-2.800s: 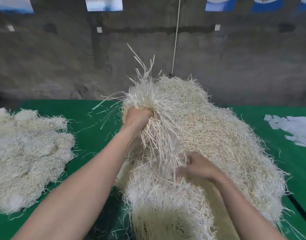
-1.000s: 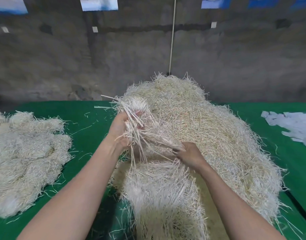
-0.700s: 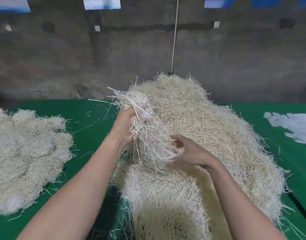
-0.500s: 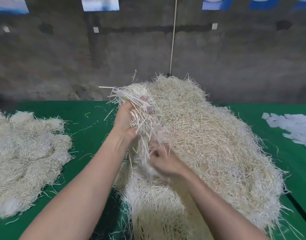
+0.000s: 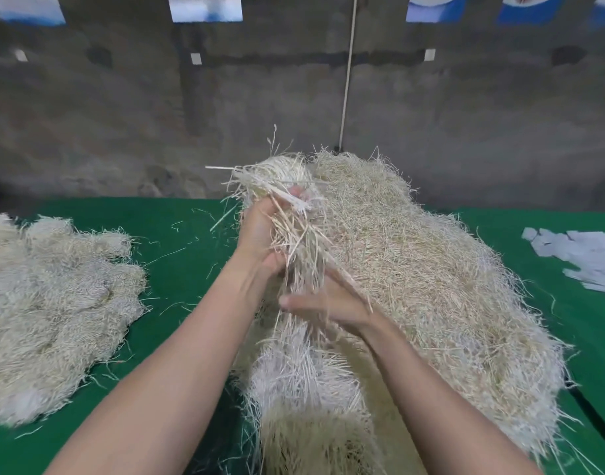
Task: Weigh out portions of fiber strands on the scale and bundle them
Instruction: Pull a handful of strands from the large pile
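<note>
A big heap of pale fiber strands fills the middle of the green table. My left hand grips a handful of strands lifted above the heap's near-left side, its loose ends sticking up and to the left. My right hand sits just below, fingers stretched along the hanging lower ends of that handful and touching them. No scale is in view.
A second, flatter pile of strands lies at the left of the table. White paper slips are scattered at the right edge. A grey concrete wall stands behind the table. Stray strands dot the green cloth.
My left hand has kept its handful raised over the heap. My right hand moved left from the heap's front to just under the left hand, against the hanging strands.
</note>
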`<action>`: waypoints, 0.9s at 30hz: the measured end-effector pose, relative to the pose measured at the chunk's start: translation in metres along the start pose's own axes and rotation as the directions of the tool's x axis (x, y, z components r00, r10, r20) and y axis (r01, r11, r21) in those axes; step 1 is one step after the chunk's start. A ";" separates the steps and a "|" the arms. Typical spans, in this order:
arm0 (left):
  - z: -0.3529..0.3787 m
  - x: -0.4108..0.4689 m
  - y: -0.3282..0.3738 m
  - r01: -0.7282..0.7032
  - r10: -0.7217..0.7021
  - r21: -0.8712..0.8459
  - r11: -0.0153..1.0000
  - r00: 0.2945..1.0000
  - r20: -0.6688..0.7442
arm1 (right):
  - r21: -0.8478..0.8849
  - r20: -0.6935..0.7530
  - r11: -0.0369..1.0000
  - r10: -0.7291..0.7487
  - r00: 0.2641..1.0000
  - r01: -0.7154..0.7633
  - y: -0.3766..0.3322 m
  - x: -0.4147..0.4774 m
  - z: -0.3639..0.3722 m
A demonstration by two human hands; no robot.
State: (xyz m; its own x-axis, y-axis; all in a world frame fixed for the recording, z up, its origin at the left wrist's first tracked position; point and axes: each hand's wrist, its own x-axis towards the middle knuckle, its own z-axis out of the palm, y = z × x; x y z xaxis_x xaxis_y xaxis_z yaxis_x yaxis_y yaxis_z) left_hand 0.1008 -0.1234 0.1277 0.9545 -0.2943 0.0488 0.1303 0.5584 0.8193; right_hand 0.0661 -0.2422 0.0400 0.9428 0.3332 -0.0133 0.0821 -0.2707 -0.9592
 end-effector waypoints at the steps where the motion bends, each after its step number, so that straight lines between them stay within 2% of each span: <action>1: 0.002 -0.002 0.004 -0.010 0.011 -0.033 0.999 0.999 0.030 | -0.146 0.026 0.989 0.040 0.999 -0.036 0.005 0.004 0.010; 2: 0.000 -0.003 0.010 -0.026 0.026 -0.010 1.000 0.998 0.056 | -0.223 -0.022 0.972 0.067 0.998 -0.070 0.011 0.008 0.015; 3: -0.007 -0.003 0.016 -0.065 0.057 0.104 0.992 0.995 0.084 | -0.199 -0.132 0.973 0.089 0.987 -0.114 0.017 0.009 0.012; 4: -0.016 -0.002 0.022 -0.110 0.065 0.320 0.941 0.987 0.149 | -0.122 -0.267 0.978 0.134 0.954 -0.172 0.024 0.007 0.004; 5: -0.026 -0.001 0.026 -0.143 0.010 0.599 0.788 0.975 0.220 | 0.007 -0.373 0.976 0.205 0.905 -0.218 0.029 0.003 -0.006; 6: -0.037 0.002 0.025 -0.140 -0.113 0.828 0.543 0.965 0.237 | 0.126 -0.447 0.970 0.244 0.861 -0.209 0.032 0.000 -0.014; 7: -0.042 0.002 0.018 -0.128 -0.298 0.947 0.294 0.929 0.218 | 0.223 -0.495 0.960 0.262 0.828 -0.170 0.031 -0.003 -0.022; 8: -0.043 0.000 0.005 -0.150 -0.479 0.985 0.088 0.860 0.174 | 0.277 -0.531 0.953 0.256 0.808 -0.120 0.028 -0.002 -0.027; 9: -0.043 -0.001 -0.012 -0.194 -0.600 0.980 -0.053 0.791 0.124 | 0.281 -0.548 0.955 0.239 0.801 -0.093 0.023 -0.001 -0.028; 10: -0.045 0.000 -0.032 -0.218 -0.634 0.963 -0.157 0.770 0.071 | 0.240 -0.559 0.967 0.209 0.802 -0.085 0.019 -0.001 -0.028; 11: -0.047 0.001 -0.047 -0.213 -0.586 0.945 -0.248 0.810 0.029 | 0.194 -0.562 0.976 0.189 0.805 -0.094 0.017 0.000 -0.027; 12: -0.051 0.004 -0.056 -0.196 -0.447 0.925 -0.325 0.894 0.032 | 0.148 -0.562 0.983 0.171 0.809 -0.105 0.019 -0.001 -0.027; 13: -0.055 0.009 -0.059 -0.185 -0.228 0.899 -0.398 0.969 0.098 | 0.098 -0.557 0.986 0.164 0.814 -0.132 0.022 -0.004 -0.026; 14: -0.057 0.013 -0.058 -0.149 -0.003 0.884 -0.444 0.986 0.165 | 0.034 -0.549 0.988 0.144 0.823 -0.150 0.028 -0.009 -0.025; 15: -0.061 0.018 -0.055 -0.110 0.197 0.900 -0.421 0.958 0.209 | -0.013 -0.530 0.987 0.128 0.838 -0.159 0.035 -0.013 -0.022; 17: -0.067 0.025 -0.055 -0.099 0.456 0.975 -0.200 0.871 0.181 | -0.048 -0.483 0.984 0.127 0.866 -0.171 0.048 -0.019 -0.012; 19: -0.068 0.027 -0.058 -0.122 0.545 0.991 0.062 0.835 0.069 | -0.148 -0.466 0.969 0.111 0.878 -0.200 0.056 -0.021 -0.003; 22: -0.062 0.024 -0.066 -0.112 0.576 0.877 0.468 0.791 -0.207 | -0.476 -0.417 0.859 -0.031 0.908 -0.189 0.068 -0.021 -0.006; 23: -0.059 0.024 -0.068 -0.075 0.530 0.791 0.607 0.780 -0.333 | -0.553 -0.396 0.814 -0.071 0.915 -0.176 0.071 -0.020 -0.009; 24: -0.056 0.024 -0.068 -0.006 0.418 0.665 0.746 0.782 -0.462 | -0.601 -0.374 0.783 -0.100 0.922 -0.159 0.074 -0.020 -0.011; 25: -0.051 0.024 -0.068 0.065 0.247 0.483 0.873 0.795 -0.554 | -0.630 -0.353 0.764 -0.124 0.927 -0.138 0.075 -0.020 -0.010; 26: -0.044 0.023 -0.068 0.130 0.036 0.247 0.960 0.822 -0.569 | -0.648 -0.331 0.752 -0.136 0.934 -0.120 0.077 -0.019 -0.008; 27: -0.036 0.019 -0.067 0.191 -0.165 0.000 0.982 0.848 -0.504 | -0.650 -0.320 0.753 -0.145 0.936 -0.106 0.079 -0.018 -0.005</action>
State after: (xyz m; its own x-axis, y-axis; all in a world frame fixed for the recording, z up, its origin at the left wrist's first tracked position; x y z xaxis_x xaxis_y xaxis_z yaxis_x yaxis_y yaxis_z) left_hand 0.1201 -0.1388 0.0534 0.9229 0.0495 -0.3819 0.3103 0.4917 0.8136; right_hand 0.0574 -0.2740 -0.0336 0.9742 0.0621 0.2171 0.1723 -0.8259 -0.5369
